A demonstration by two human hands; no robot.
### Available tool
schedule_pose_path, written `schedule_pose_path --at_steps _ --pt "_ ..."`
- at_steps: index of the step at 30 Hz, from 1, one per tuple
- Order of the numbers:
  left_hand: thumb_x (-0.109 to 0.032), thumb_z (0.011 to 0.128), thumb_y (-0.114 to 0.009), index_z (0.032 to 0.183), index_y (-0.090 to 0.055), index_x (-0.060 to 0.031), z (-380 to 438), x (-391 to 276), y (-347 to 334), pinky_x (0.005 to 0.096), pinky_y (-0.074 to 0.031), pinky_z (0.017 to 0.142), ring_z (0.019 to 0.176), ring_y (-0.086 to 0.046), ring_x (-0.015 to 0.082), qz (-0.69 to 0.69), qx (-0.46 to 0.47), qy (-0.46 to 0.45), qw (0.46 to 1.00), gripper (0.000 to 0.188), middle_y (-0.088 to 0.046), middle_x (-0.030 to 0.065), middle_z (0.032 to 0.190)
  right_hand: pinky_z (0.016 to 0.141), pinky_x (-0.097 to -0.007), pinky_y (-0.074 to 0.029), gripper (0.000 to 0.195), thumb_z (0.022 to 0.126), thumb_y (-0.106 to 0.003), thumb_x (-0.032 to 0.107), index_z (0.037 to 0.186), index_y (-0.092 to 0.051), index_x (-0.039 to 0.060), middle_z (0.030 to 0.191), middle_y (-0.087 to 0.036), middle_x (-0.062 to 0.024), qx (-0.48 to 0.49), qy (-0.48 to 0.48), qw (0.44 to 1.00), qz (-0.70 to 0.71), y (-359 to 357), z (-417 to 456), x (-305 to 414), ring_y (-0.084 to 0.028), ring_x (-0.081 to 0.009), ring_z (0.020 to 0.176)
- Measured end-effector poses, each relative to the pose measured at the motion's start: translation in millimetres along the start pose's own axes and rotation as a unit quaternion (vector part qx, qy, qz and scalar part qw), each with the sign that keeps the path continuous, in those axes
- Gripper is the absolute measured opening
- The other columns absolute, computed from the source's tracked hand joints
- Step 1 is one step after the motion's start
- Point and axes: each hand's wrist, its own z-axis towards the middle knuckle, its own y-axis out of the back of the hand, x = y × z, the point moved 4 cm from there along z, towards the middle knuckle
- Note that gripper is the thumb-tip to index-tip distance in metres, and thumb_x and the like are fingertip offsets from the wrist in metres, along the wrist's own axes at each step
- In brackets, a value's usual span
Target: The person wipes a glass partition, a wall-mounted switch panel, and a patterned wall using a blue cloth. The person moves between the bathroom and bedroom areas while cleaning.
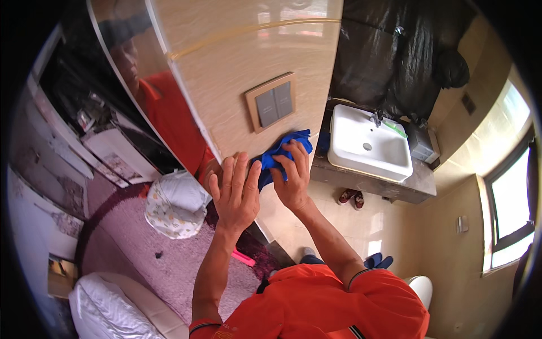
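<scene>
My right hand [293,178] grips a crumpled blue cloth [279,156] against the tiled wall [224,101], just below a double switch plate [274,103] with a wood-coloured frame. Beside it, to the left, my left hand [237,193] rests flat with its fingers spread near the wall's edge and holds nothing. The left fingertips lie close to the cloth's left end. A tall mirror [169,110] adjoins the wall on the left and reflects a person in a red shirt.
A white basin [372,144] stands on a dark counter [372,182] at the right, with shoes [350,198] below. A rounded white stool or bundle [175,203] and a pink object [243,257] are on the purple rug [139,254]. A toilet [421,290] is at lower right.
</scene>
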Motion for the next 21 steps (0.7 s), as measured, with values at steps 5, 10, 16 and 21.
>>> schedule_pose_path --at_steps 5,10,16,21 --pt "-0.021 0.106 -0.058 0.143 -0.066 -0.0111 13.9 14.9 5.8 0.0563 -0.014 0.128 0.148 -0.047 0.0397 0.011 -0.010 -0.040 0.999 0.039 -0.056 0.0168 0.156 0.109 -0.0512 -0.048 0.036 0.074 -0.077 -0.007 0.108 -0.068 0.0006 0.127 -0.066 -0.0220 -0.078 -0.030 0.997 -0.003 2.7 8.0 -18.5 -0.060 -0.0446 0.128" --pt "-0.019 0.102 -0.062 0.138 -0.069 -0.0143 11.0 21.0 0.3 0.0568 -0.018 0.127 0.148 -0.047 0.0400 0.068 -0.037 -0.071 0.994 0.037 -0.059 0.0151 0.153 0.100 -0.0493 -0.052 0.030 0.076 -0.081 -0.007 0.101 -0.067 0.0004 0.120 -0.069 -0.0207 -0.255 -0.052 0.963 -0.070 50.2 51.9 -63.3 -0.064 -0.0422 0.115" --pt "-0.020 0.100 -0.065 0.129 -0.074 -0.0153 12.2 15.8 -3.2 0.0579 -0.020 0.127 0.146 -0.049 0.0407 0.095 -0.060 -0.076 0.991 0.031 -0.061 0.0146 0.150 0.090 -0.0452 -0.052 0.033 0.071 -0.085 -0.004 0.098 -0.067 0.0016 0.111 -0.069 -0.0180 -0.226 -0.042 0.973 -0.032 42.7 34.7 -47.8 -0.065 -0.0380 0.102" --pt "-0.020 0.101 -0.064 0.131 -0.073 -0.0190 15.3 15.2 2.9 0.0599 -0.019 0.127 0.149 -0.046 0.0388 0.096 -0.040 -0.062 0.993 0.032 -0.060 0.0133 0.152 0.095 -0.0462 -0.052 0.039 0.073 -0.085 -0.001 0.109 -0.071 0.0014 0.118 -0.066 -0.0192 -0.118 -0.040 0.990 0.073 2.2 8.4 -19.9 -0.063 -0.0377 0.109"
